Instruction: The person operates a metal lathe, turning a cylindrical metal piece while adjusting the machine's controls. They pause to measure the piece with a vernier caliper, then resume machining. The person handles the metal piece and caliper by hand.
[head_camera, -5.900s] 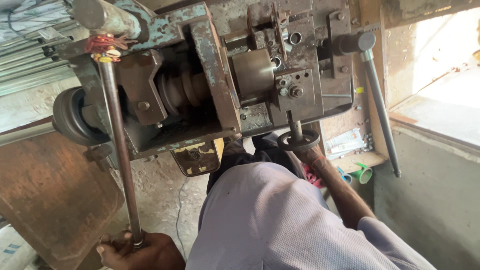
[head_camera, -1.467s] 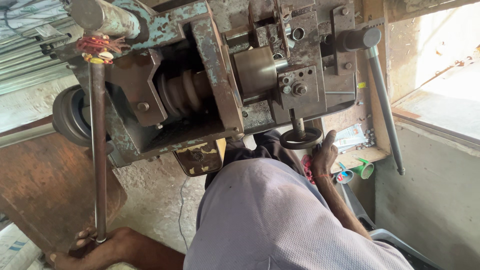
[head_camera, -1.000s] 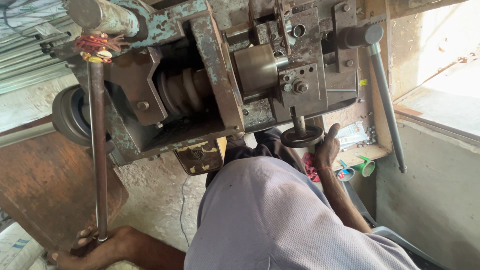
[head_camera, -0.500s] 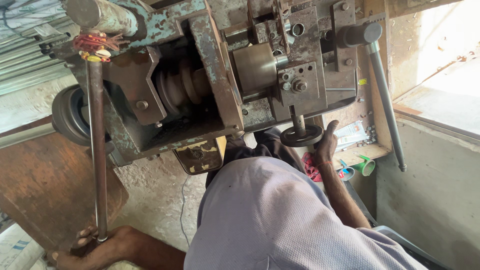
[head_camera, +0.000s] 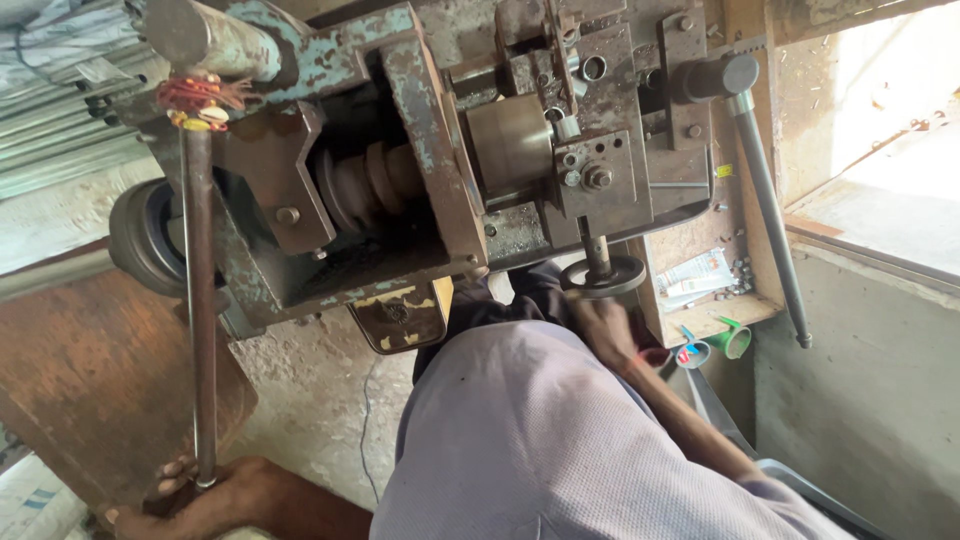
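Rough concrete floor below, rusted metal sheet at the left, bright window opening at the right. Between them, one heavy old machine, blue-green paint flaking, steel dark with grime.

Left hand low at the bottom left, arm stretched down and away from the body, fingers wrapped around the lower end of a long lever. Lever a thin, dull, rust-brown rod, nearly upright, top end tied with red and yellow thread where it meets the machine's round shaft.

Right hand raised in front of the body, forearm angled up from the lower right, placed just under a small round handwheel on a short vertical spindle beneath the machine's right block. Fingers curled up against the wheel's rim, seemingly gripping it, though the knuckles hide the actual contact.

Two long rods in all: the held lever at the left, and a second grey lever untouched at the right, slanting down from a dark cylindrical hub. One handwheel. One black pulley wheel on the machine's left side. Two small funnel-like plastic pieces on the wooden ledge, one green, one blue. Grey shirt filling the lower middle.
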